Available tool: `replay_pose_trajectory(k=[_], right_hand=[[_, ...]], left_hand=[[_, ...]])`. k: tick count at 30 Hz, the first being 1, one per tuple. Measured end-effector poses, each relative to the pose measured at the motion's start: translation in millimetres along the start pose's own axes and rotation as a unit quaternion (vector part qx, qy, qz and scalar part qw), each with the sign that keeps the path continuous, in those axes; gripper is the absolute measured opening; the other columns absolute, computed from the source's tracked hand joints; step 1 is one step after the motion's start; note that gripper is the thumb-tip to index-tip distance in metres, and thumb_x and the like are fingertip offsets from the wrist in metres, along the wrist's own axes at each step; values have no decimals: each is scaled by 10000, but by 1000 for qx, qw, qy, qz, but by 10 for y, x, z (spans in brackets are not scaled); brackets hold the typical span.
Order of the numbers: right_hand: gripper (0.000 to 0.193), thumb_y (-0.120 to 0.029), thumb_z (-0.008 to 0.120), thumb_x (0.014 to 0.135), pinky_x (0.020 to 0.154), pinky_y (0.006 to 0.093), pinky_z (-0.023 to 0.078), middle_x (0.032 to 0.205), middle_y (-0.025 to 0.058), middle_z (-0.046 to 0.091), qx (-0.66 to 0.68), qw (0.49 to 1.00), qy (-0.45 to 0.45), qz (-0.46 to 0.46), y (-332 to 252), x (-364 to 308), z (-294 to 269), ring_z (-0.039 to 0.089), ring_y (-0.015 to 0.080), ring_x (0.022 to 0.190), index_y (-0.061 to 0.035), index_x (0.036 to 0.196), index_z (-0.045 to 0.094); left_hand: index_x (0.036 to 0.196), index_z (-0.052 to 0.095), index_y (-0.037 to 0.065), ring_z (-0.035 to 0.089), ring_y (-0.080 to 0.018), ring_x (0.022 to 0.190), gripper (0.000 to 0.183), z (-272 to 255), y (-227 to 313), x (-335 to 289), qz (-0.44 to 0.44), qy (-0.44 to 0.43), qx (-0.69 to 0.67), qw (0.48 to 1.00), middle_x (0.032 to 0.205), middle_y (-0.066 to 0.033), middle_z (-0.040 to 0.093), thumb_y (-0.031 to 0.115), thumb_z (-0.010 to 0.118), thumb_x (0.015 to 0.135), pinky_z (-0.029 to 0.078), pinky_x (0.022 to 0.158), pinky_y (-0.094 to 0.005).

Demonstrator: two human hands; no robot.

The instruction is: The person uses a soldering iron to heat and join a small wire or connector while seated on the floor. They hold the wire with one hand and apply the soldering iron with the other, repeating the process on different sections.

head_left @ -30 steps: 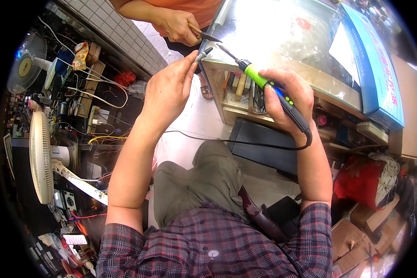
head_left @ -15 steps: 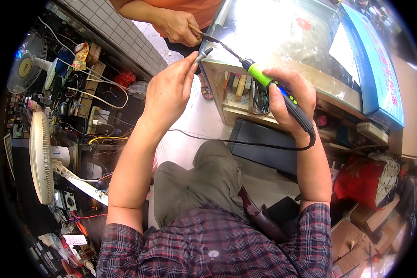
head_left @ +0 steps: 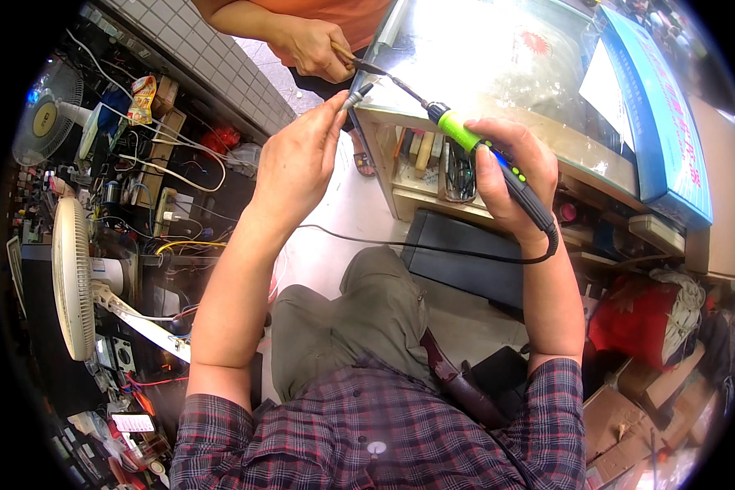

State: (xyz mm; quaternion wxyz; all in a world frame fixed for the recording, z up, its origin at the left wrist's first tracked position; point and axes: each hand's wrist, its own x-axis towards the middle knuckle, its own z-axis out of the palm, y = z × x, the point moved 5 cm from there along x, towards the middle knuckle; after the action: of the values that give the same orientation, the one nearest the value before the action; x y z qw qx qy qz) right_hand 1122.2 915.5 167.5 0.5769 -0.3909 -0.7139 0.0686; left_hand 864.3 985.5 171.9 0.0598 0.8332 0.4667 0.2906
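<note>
Right grip [head_left: 516, 170]: closing around the green-and-black soldering iron [head_left: 456, 128], likely keeping skin off its metal shaft.
Left grip [head_left: 296, 155]: pinching a small grey tapered piece [head_left: 356, 97], leaving its point exposed.
Iron's tip: meeting or nearing the wooden-handled tool [head_left: 370, 66] that a co-worker's hand [head_left: 314, 51] is holding beside the glass tabletop [head_left: 498, 86]; contact is remaining unclear.
Cord [head_left: 384, 242]: hanging low, probably clearing the tip.

Strong white glare on glass countertop [head_left: 486, 69], fisheye-bent edges, black corners
</note>
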Motion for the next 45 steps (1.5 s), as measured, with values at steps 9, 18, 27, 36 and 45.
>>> replay_pose_trajectory(k=[9, 18, 27, 36, 45], right_hand=[[300, 10, 701, 859, 726, 318, 566, 957, 128, 751, 12, 1000, -19, -3, 91, -17, -37, 708, 209, 773, -22, 1155, 737], [294, -5, 705, 868, 728, 312, 568, 943, 123, 745, 9, 1000, -11, -5, 173, -26, 5, 708, 203, 771, -24, 1159, 739], [276, -20, 710, 880, 726, 315, 568, 914, 113, 732, 14, 1000, -7, 6, 143, -34, 19, 707, 197, 764, -26, 1154, 742], [276, -18, 715, 873, 729, 332, 566, 903, 115, 728, 6, 1000, -15, 6, 95, -25, 33, 703, 219, 767, -26, 1147, 746], [270, -16, 708, 872, 730, 338, 564, 905, 118, 729, 9, 1000, -16, 7, 129, -33, 35, 704, 229, 770, -29, 1140, 744]], left_hand=[[1432, 653, 68, 712, -270, 768, 343, 94, -43, 0, -46, -10, -48, 998, 830, -138, 687, 241, 544, 1156, 553, 741, -390], [1393, 655, 53, 707, -265, 755, 321, 130, -102, 19, -47, -16, -43, 998, 802, -131, 674, 242, 541, 1159, 545, 724, -388], [1386, 664, 53, 695, -241, 748, 307, 123, -122, -38, -34, -11, -46, 998, 805, -127, 666, 222, 563, 1150, 545, 715, -370], [1381, 667, 54, 694, -237, 745, 302, 97, -104, -61, -31, -11, -37, 999, 808, -123, 662, 220, 570, 1147, 547, 712, -369], [1381, 668, 69, 699, -255, 740, 302, 130, -102, -41, -27, -7, -28, 999, 802, -124, 662, 231, 563, 1149, 545, 703, -382]])
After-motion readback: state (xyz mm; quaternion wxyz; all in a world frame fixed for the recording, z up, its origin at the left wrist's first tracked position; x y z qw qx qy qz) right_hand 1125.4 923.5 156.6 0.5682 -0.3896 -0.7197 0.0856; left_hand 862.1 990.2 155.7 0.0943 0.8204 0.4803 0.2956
